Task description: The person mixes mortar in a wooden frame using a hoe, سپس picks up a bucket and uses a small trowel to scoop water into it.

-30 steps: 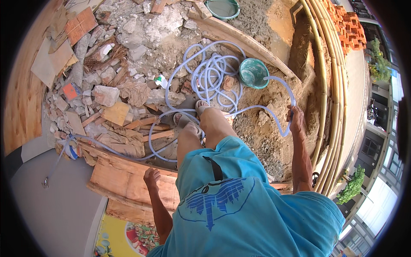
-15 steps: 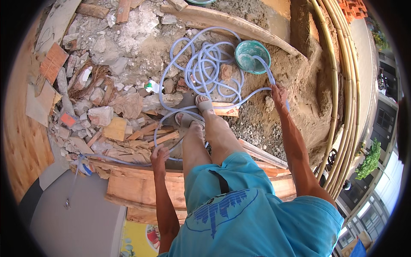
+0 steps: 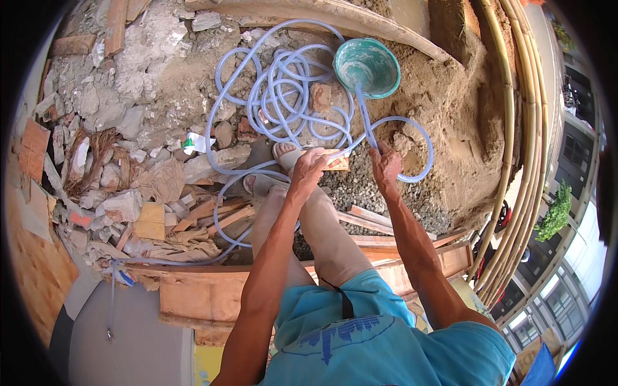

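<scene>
Bluish hose [image 3: 366, 117] in both curled hands [image 3: 309, 167] [image 3: 387, 166]

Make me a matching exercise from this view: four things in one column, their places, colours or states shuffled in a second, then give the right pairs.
Column one
1. Basin
2. Right hand
3. Bamboo poles
4. Sandals

Column two
A. Side by side, toward the picture's right edge
B. Greyish, with open toes
C. Green, with a length of hose reaching over its rim
D. Closed around the hose

Right pairs: 1-C, 2-D, 3-A, 4-B
</scene>
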### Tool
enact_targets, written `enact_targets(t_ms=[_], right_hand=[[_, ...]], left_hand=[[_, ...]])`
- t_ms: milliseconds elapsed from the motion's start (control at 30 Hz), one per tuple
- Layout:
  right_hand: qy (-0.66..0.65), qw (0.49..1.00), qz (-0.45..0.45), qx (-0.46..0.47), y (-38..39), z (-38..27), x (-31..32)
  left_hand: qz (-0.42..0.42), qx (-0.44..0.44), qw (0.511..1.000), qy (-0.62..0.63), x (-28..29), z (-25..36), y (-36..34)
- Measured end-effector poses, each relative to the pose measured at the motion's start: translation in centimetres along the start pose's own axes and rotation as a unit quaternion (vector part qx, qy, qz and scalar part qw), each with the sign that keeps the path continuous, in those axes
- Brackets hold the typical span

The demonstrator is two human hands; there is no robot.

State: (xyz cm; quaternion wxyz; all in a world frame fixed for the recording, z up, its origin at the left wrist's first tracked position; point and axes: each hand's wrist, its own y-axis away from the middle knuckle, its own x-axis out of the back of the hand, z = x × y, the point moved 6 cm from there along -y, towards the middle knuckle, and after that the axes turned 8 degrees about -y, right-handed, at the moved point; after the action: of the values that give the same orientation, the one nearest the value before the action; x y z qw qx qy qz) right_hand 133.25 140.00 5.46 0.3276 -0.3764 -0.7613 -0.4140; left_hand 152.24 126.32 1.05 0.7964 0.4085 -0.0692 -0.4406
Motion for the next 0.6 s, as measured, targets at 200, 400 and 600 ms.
enact_targets(t_ms=[200,400,600], right_hand=[[-0.017,0.999,-0.034,0.019,1.9,0.8,-3.2],[-0.055,0.992,-0.109,-0.009,3.9,1.7,-6.2],[-0.381,0.899,-0.172,-0.134,0.8,5.2,-7.3]], left_hand=[[-0.036,0.021,0.997,0.068,-5.4,-3.3,-5.1],[-0.037,0.035,0.989,0.138,-7.3,-5.6,-8.6],[0.032,0.035,0.981,0.188,-5.6,-7.7,-8.0]])
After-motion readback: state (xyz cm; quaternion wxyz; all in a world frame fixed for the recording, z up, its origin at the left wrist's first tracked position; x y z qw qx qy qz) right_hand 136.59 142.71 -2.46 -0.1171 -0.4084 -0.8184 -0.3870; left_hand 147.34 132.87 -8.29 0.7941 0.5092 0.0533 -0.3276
